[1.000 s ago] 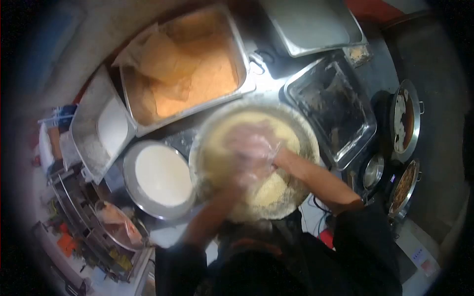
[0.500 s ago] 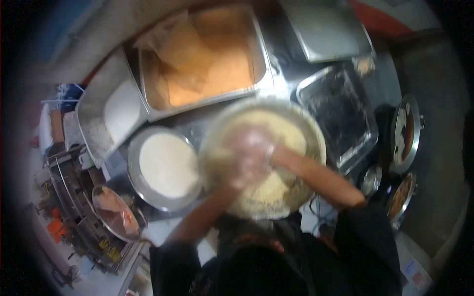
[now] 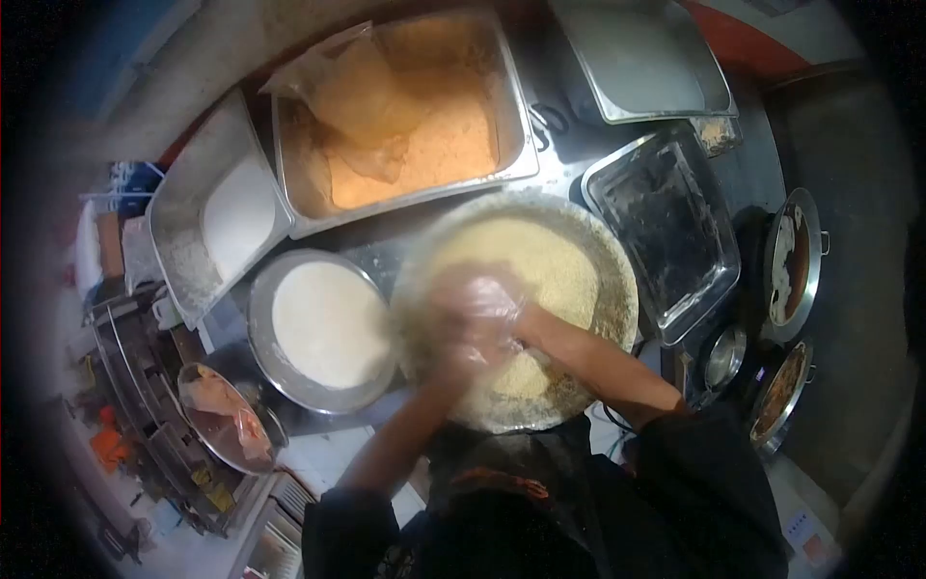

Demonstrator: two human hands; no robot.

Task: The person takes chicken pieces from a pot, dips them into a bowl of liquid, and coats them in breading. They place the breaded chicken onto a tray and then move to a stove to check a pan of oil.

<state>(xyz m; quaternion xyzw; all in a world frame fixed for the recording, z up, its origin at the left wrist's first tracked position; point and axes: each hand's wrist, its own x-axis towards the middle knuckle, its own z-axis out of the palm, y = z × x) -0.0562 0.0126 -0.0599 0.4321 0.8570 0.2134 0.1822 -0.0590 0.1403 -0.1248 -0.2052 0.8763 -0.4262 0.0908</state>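
Observation:
A wide metal bowl [image 3: 617, 328] holds a pale yellow, crumbly, flour-like mix [image 3: 540, 256]. Both hands are inside its left half, close together and smeared by motion. Clear plastic covers my right hand [image 3: 490, 297], which reaches in from the right over the mix. Just below it, my left hand [image 3: 470, 352] comes in from the lower left, and it seems to wear a clear glove too. Blur hides the fingers of both hands, so whether they grip anything cannot be made out.
Left of the bowl stands a round bowl of white powder [image 3: 328, 323]. Behind are a deep pan with orange crumbs [image 3: 449, 145] and a plastic bag [image 3: 362, 106], and a pan of white powder [image 3: 239, 217]. A dark, flour-dusted tray [image 3: 666, 227] sits right; lidded-looking pan [image 3: 656, 77] beyond.
My hands have shifted slightly left and down within the bowl, and more of the yellow mix shows behind them. My right forearm sits a little lower and further left.

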